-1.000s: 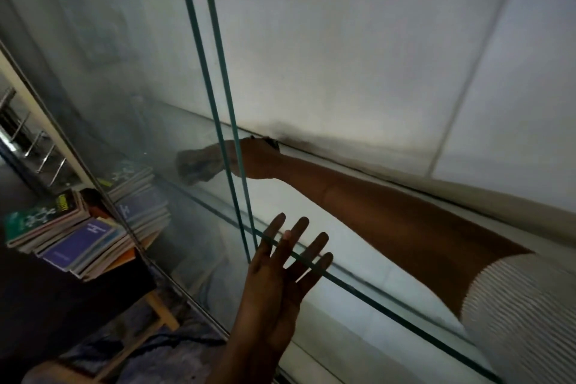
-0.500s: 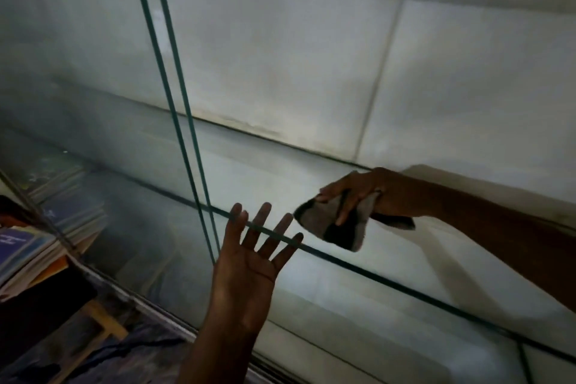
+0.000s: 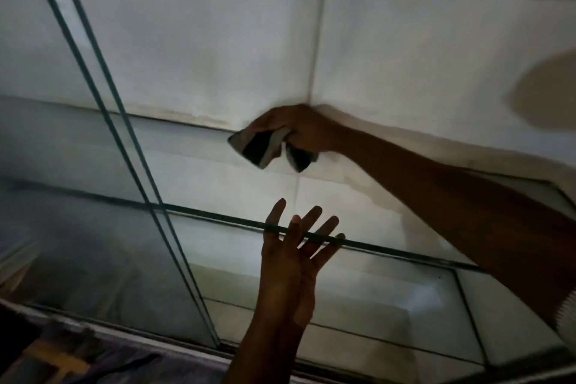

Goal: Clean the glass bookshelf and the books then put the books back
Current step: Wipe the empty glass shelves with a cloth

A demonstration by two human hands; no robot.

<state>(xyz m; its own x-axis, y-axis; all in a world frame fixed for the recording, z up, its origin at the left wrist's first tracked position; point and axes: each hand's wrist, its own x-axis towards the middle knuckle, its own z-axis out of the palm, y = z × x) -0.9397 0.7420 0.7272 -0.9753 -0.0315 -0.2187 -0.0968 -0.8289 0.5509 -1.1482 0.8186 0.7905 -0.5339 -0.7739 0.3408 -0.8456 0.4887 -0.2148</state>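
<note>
**Wiping the interior of the clear glass bookshelf (image 3: 405, 254).** Your right hand (image 3: 308, 131), at centre frame, grips a crumpled grey-and-black cloth (image 3: 265, 150) bunched in curled fingers. It sits low against the white back panel (image 3: 218, 56), where that panel meets a glass shelf. Work along the stained seam in overlapping strokes. Spread the cloth flatter under the fingers so it reaches the corner, and press lightly, since glass likely tolerates little force. Your left hand (image 3: 290, 262), at lower centre, is wide open and holds nothing, its fingers (image 3: 276, 215) straight and spread across the shelf's front edge; whether it touches the glass cannot be told. Use it to steady the sliding pane edges (image 3: 124, 140) at left. No books are in view.
</note>
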